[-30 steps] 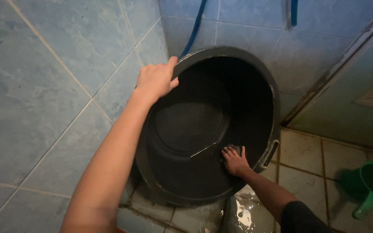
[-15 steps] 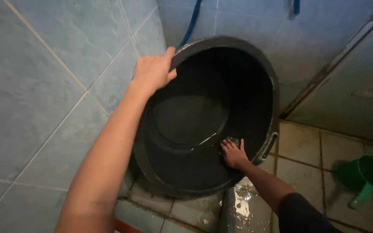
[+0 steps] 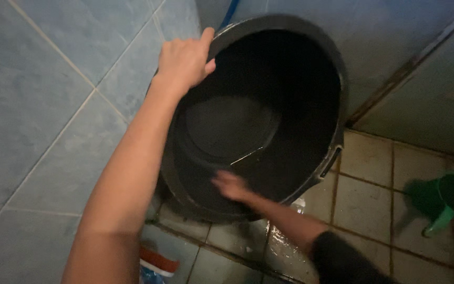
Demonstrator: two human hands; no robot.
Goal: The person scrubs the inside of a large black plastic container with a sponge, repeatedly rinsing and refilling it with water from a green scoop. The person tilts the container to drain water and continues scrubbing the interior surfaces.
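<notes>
The big black plastic tub stands tipped on its side in the corner where the blue tiled wall meets the back wall, its mouth turned up towards me and its lower rim down on the wet floor tiles. A little water lies pooled low inside it, with a thin bright line at its edge.

My left hand is clamped over the tub's upper left rim, fingers curled over the outside and thumb pressed on the inner lip. My left forearm runs down along the tub's left side towards me.

My right hand is inside the tub, low on the near wall close to the bottom rim. It is blurred; the fingers look flat against the black plastic, but I cannot tell whether they are spread or closed, or whether anything is under them.

A moulded handle slot shows on the rim at the lower right. A green plastic dipper with a handle sits on the floor well apart to the right, below a grey door panel. A blue hose runs down the wall behind the tub. At the bottom edge, just beside my left arm, lies something orange and white.
</notes>
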